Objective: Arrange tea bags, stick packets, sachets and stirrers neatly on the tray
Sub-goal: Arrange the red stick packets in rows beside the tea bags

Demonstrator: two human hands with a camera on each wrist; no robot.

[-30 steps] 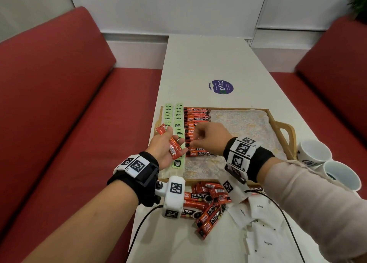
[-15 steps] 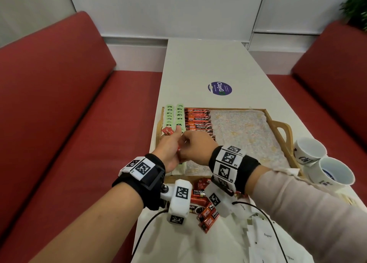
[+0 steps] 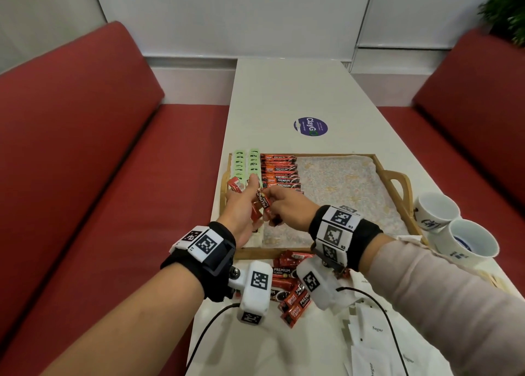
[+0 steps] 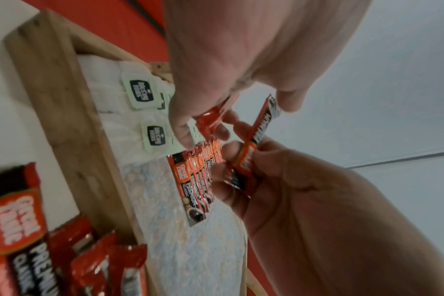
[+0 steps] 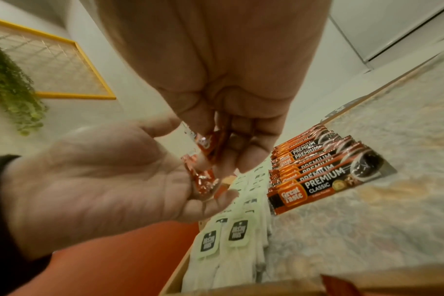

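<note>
Over the near-left corner of the wooden tray (image 3: 255, 253), my left hand (image 3: 244, 198) holds a small bunch of red stick packets (image 3: 234, 184) in its curled fingers. My right hand (image 3: 274, 202) meets it from the right and pinches one red stick packet (image 3: 264, 202) between thumb and fingers. The left wrist view shows that pinched packet (image 4: 256, 144) standing up out of the right fingers. On the tray lie two rows of green tea bags (image 3: 247, 165) and a row of red stick packets (image 3: 279, 172). The tray's right part shows bare liner.
A loose pile of red stick packets (image 3: 289, 286) lies on the table in front of the tray, partly under my wrist cameras. White sugar sachets (image 3: 375, 333) lie at the near right. Two white cups (image 3: 451, 225) stand right of the tray handle (image 3: 399, 182). Red benches flank the table.
My right hand came back from the packet row on the tray to my left hand and now pinches one packet from the bunch. My left hand shifted a little forward.
</note>
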